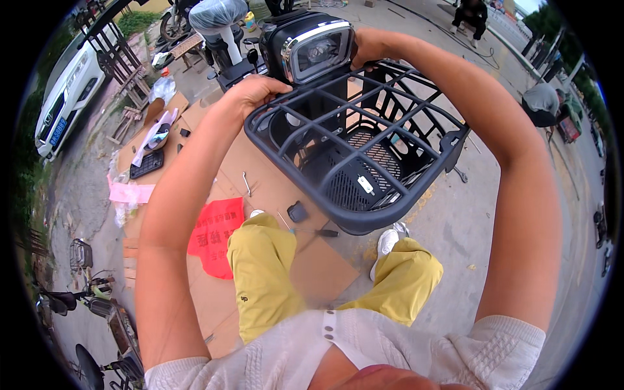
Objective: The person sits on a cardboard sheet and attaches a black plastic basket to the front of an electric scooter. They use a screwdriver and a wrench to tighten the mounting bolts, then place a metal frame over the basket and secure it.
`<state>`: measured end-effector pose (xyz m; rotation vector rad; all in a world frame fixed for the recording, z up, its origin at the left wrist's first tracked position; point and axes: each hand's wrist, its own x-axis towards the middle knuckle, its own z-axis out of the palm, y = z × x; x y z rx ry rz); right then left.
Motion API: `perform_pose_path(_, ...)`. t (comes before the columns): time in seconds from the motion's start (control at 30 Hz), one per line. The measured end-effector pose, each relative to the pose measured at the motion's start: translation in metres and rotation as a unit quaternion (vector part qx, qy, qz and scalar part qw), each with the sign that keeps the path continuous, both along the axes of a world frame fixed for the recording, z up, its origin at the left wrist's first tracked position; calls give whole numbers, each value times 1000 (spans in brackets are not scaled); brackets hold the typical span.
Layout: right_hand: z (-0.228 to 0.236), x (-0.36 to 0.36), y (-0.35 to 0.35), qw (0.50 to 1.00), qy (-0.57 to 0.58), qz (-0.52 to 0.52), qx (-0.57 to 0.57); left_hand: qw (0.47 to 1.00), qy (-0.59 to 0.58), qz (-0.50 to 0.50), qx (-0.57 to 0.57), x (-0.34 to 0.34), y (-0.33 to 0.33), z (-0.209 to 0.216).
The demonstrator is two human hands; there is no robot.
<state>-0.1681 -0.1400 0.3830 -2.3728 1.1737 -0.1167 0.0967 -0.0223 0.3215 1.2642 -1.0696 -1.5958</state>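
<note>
A black plastic basket (351, 156) with a grid lid hangs in front of me, its slotted floor showing through the bars. Behind its far edge sits a headlight (318, 55) with a chrome rim and black housing. My left hand (261, 93) is closed on the basket's far left rim, thumb and fingers pressed together there. Beside the headlight's right side, my right hand (369, 49) is closed on the far right rim of the basket. Its fingertips are partly hidden behind the rim.
Cardboard sheets (312, 263) cover the ground, with a red plastic bag (216, 237), a wrench (247, 184) and a screwdriver (316, 232) on them. Another wrench (460, 174) lies right of the basket. A white car (71, 97) stands at left; a person (470, 18) sits far off.
</note>
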Motion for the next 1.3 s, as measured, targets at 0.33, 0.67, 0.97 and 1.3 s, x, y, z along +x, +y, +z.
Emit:
perform_pose_path(0.33,44,-98,70,975,87,33,-200,999,35,39,-10,-3,-5,-15)
perform_pose_path(0.67,32,-169,195,968,31,-23,-248,998,-46,29,-39,-11,10,-2)
perform_pose_path(0.97,-18,-49,52,974,-69,4,-217,991,-101,36,-75,-6,2,-10)
perform_pose_path(1.3,-41,-34,-2,991,-42,25,-123,973,-156,57,-162,-14,15,-9)
